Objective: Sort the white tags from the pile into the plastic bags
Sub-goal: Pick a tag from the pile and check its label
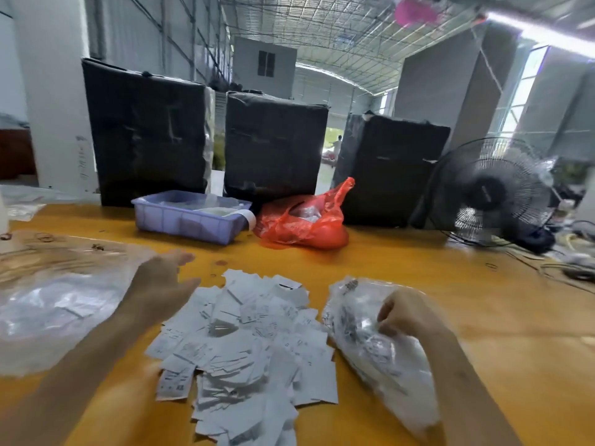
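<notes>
A loose pile of white printed tags lies on the orange table in front of me. My left hand hovers at the pile's upper left edge with fingers stretched out, holding nothing; it is blurred. To the right of the pile lies a clear plastic bag stuffed with tags. My right hand grips the top of that bag with curled fingers. A spread of clear plastic bags covers the table on the left.
At the back of the orange table stand a lilac plastic tray and a red plastic bag. Behind them are three black wrapped boxes. A black fan and cables sit at the right edge.
</notes>
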Available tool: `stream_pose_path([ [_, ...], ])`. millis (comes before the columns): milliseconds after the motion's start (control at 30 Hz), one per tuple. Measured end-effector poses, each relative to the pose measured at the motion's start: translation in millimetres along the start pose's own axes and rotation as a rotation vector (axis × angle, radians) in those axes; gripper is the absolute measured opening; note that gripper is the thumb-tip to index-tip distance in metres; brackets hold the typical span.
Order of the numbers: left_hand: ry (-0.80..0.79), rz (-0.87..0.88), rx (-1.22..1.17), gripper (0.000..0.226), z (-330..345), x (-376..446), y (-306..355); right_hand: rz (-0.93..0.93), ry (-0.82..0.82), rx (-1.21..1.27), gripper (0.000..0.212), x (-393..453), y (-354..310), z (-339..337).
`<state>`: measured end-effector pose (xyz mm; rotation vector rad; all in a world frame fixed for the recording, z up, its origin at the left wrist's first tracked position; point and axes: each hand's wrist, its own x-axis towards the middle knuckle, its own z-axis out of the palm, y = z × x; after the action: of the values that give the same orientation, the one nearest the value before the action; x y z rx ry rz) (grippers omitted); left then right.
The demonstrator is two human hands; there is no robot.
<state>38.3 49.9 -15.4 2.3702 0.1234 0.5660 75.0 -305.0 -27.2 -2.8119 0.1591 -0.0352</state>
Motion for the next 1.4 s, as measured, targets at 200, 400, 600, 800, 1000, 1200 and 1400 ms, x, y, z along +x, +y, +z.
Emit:
stream_pose_path([
  [200, -0.21, 0.173, -0.059, 0.031, 46.8, -29.8, 24.6, 0.013, 0.028, 0.143, 0.013, 1.5, 5.0, -9.1],
  [400, -0.198, 0.215, -0.255, 0.016, 47.0, -34.5, 37.7, -0.098, 0.054, 0.756, 0.011, -11.6, -14.1, -43.4],
  [600, -0.473, -0.126, -0.919, 0.038, 37.4, -46.0, 68.0, -0.435, -0.338, 1.499, 0.014, -39.6, -80.3, -46.4],
  [800, -0.777, -0.391, -1.25, 0.072, 24.8, -43.7, 71.6, -0.514, -0.445, 1.666, 0.017, -46.6, -121.8, -5.6],
  [1000, -0.585, -0.312, -1.242, 0.025, 24.3, -40.6, 61.5, -0.542, -0.394, 1.674, 0.02, -39.8, -121.0, 5.0],
  [1200, -0.299, -0.313, -1.048, 0.015, 24.6, -37.4, 57.5, -0.311, -0.398, 1.429, 0.054, -37.4, -122.3, 4.7],
  [1400, -0.25, -0.249, -0.948, 0.017, 23.8, -34.7, 52.3, -0.364, -0.435, 1.067, 0.057, -46.1, -122.8, 2.0],
])
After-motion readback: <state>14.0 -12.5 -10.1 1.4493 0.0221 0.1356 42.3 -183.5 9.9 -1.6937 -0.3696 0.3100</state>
